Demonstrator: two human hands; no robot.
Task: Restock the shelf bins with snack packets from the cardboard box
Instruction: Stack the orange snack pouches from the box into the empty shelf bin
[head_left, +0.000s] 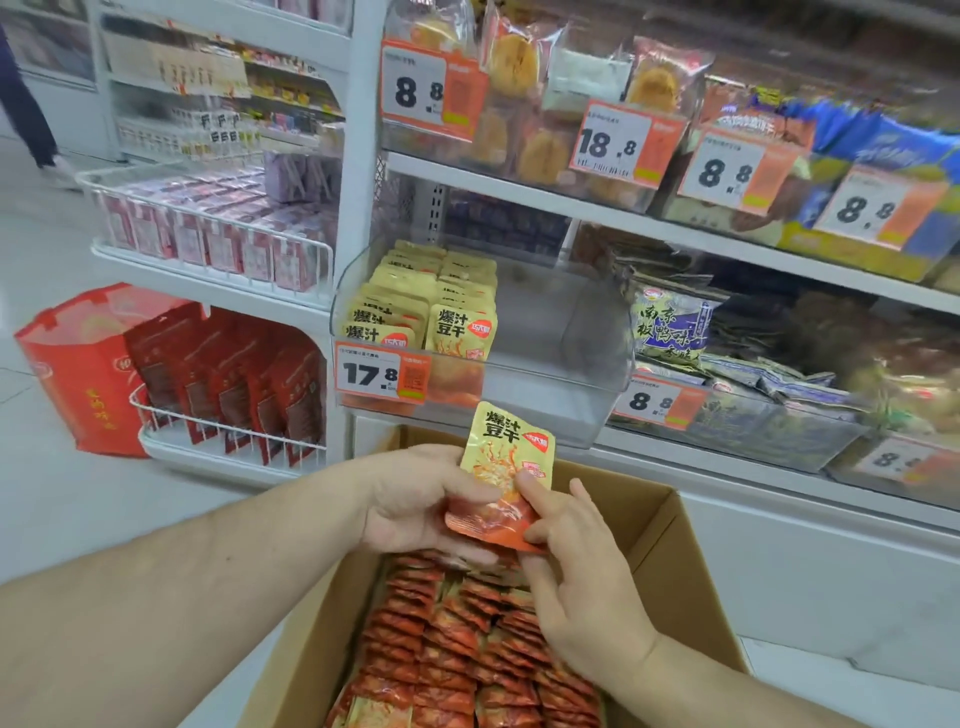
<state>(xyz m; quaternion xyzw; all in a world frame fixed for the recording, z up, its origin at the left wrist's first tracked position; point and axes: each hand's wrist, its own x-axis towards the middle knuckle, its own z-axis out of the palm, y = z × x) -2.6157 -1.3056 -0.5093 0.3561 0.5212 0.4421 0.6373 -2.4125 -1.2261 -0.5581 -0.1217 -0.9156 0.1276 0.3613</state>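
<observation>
Pinching one snack packet (506, 475), both hands (415, 499) hover between cardboard box (670, 525) and half-filled clear bin (571, 364).

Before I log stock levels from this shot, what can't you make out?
- Cardboard box, head view: its near end is cut off by the bottom edge, so no packet count.
- Packet held by the left hand and right hand: fingers cover its lower part.
- Clear bin: the back rows hide behind the front packets.
- Price tags on the right: small print is blurred.
</observation>
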